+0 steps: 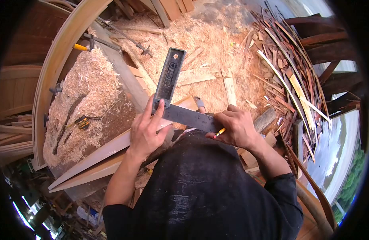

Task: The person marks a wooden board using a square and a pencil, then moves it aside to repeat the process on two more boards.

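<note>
A try square with a black handle and a grey metal blade [190,117] is held in front of the black shirt. My left hand [146,130] grips it at the corner where handle and blade meet, with fingers on both sides. My right hand [236,126] pinches the far end of the blade, and a yellow pencil [220,131] with a pinkish end sticks out between its fingers. Beneath my left hand, a pale tapered wooden board [100,155] runs down to a point at the lower left.
Wood shavings [90,74] are heaped on a bench at the left, with a black and yellow tool [83,123] on them. A curved wooden piece [39,96] arches around it. Clamps [144,50] lie beyond. Scrap strips [300,88] pile up at the right.
</note>
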`<state>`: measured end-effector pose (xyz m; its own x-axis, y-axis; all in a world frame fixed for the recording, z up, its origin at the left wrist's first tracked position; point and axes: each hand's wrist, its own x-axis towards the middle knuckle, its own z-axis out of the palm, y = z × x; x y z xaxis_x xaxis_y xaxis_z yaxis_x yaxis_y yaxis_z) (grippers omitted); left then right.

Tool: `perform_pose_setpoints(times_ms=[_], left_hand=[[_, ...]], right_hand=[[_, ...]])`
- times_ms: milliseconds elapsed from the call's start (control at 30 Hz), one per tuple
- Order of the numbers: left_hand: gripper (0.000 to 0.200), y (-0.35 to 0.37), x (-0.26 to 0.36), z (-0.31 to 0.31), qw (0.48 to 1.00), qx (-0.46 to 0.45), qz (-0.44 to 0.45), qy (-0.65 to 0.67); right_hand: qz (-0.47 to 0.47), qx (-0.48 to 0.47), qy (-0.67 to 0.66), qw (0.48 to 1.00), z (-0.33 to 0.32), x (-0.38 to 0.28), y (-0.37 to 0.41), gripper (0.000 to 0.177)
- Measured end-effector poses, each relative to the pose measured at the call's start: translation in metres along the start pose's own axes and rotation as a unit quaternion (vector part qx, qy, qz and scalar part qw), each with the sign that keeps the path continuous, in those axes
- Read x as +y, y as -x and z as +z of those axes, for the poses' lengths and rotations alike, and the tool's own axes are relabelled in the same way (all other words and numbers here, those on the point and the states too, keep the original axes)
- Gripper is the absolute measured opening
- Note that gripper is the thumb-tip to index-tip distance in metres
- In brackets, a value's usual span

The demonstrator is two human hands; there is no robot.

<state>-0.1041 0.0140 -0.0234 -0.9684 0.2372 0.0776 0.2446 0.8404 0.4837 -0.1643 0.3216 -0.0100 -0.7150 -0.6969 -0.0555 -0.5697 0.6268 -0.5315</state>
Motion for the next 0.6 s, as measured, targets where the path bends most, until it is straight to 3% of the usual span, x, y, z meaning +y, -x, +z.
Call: perform_pose_setpoints(times_ms=[33,233,433,567,600], left_hand=[[0.085,-0.001,0.000,0.000,1.000,0.000,0.000,-0.001],[0.082,0.000,0.000,0.001,1.000,0.005,0.000,-0.010],[0.081,0.000,0.000,0.001,1.000,0.008,-0.001,-0.008],[0.085,0.003,-0.005,0.003,1.000,0.015,0.010,-0.010],[0.084,0.003,-0.005,0.003,1.000,0.015,0.006,-0.010]], right_hand=[[0.000,-0.015,0.007,1.000,-0.001,0.000,0.000,0.060],[-0.004,-0.012,-0.004,1.000,-0.001,0.001,-0.002,0.059],[-0.022,0.001,-0.021,1.000,-0.007,0.002,-0.003,0.046],[0.050,0.157,-0.096,0.982,-0.031,-0.006,-0.016,0.027],[0.061,0.166,-0.154,0.972,-0.033,-0.006,-0.019,0.029]])
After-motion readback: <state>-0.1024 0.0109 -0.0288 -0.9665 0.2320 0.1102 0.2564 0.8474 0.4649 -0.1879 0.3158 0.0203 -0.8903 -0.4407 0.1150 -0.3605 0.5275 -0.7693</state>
